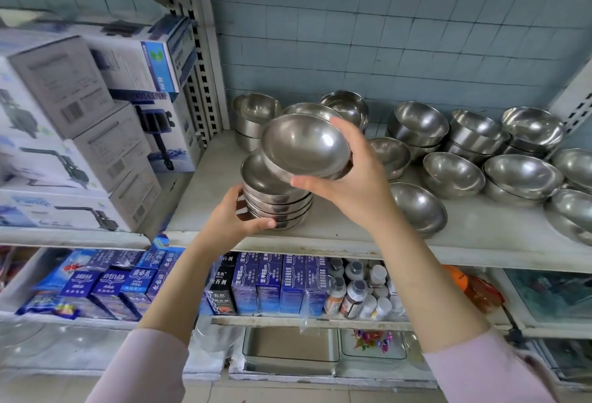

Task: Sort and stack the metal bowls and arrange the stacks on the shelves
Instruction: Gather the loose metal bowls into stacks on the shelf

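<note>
My right hand (355, 175) grips a shallow metal bowl (304, 144), tilted toward me, just above a stack of several similar bowls (275, 200) near the front of the white shelf (352, 242). My left hand (237, 216) clasps the lower left side of that stack. Loose single bowls (416, 207) lie right of the stack. Deeper bowls stand stacked along the back wall on the left (254, 114) and on the right (416, 127). More shallow bowls (522, 178) crowd the shelf's right end.
Cardboard boxes (80, 133) fill the neighbouring shelf to the left, behind a perforated upright post (205, 59). Below are blue boxes (266, 284), small bottles (362, 290) and glass tanks (288, 348). A tiled wall backs the shelf.
</note>
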Tool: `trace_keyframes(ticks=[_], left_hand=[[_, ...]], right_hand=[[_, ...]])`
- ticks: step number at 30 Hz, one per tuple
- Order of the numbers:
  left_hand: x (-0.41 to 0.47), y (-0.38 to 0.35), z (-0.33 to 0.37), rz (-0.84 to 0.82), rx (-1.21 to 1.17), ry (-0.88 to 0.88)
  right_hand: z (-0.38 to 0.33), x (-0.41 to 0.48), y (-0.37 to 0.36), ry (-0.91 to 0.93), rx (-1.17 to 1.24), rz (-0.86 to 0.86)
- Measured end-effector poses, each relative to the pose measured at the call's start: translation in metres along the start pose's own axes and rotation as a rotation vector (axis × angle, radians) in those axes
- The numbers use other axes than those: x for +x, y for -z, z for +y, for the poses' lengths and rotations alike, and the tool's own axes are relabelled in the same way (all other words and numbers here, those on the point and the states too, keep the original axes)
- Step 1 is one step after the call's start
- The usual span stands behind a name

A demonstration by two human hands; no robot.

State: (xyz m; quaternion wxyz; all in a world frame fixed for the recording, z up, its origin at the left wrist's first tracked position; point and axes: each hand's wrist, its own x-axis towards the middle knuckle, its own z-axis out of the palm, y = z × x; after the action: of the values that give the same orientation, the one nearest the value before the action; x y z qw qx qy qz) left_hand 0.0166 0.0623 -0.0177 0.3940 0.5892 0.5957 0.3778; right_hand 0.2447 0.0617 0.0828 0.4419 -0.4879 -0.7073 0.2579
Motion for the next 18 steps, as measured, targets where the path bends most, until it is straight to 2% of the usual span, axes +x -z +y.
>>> trace_keyframes(ticks=[13, 15, 18], left_hand=[[0.006, 0.000, -0.009, -0.013, -0.032, -0.011], [0.006, 0.000, -0.010, -0.009, -0.012, -0.013], [0.005, -0.002, -0.009, 0.014, 0.018, -0.027]], right_hand=[[0.007, 0.015, -0.041, -0.048, -0.097, -0.134], [0.005, 0.012, -0.040, -0.023, -0.072, -0.136], [0.011, -0.005, -0.037, -0.127, 0.076, -0.060]])
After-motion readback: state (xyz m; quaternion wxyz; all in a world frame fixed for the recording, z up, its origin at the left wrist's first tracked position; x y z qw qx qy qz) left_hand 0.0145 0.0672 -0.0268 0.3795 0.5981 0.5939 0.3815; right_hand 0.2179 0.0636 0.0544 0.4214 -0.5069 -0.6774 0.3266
